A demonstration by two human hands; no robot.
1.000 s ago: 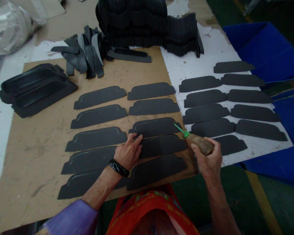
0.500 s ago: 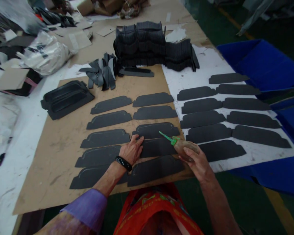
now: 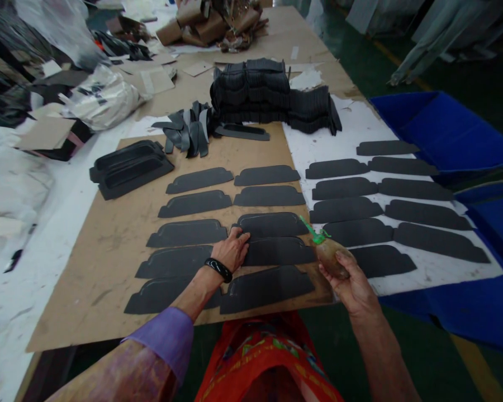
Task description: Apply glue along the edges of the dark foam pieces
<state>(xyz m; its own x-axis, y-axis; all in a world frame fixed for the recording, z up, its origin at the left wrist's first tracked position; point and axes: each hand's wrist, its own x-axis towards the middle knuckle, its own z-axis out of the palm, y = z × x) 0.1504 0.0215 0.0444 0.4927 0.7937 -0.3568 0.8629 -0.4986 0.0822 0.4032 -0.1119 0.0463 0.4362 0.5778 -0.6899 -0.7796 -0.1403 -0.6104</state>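
My left hand [image 3: 232, 251] lies flat on the left end of a black shaped piece [image 3: 279, 252] in the right column on the brown board [image 3: 104, 279], fingers spread and pressing down. My right hand [image 3: 349, 280] grips a brush with a wooden handle [image 3: 332, 257] and green bristles [image 3: 312, 231], lifted just off the right end of that piece, tip pointing up and left. Two columns of similar black pieces cover the board, and the piece above [image 3: 272, 224] shows a glossy outline along its edge.
More black pieces [image 3: 346, 210] lie in two columns on the white sheet at the right. A tall stack of black pieces [image 3: 272, 95], loose strips [image 3: 188, 131] and black moulded trays [image 3: 129, 167] stand at the back. Blue bins [image 3: 448, 131] sit to the right. Clutter fills the far left.
The view has tilted up, showing more of the far table. My right hand with the brush drew back slightly to the right from the piece; my left hand stays pressed in place.
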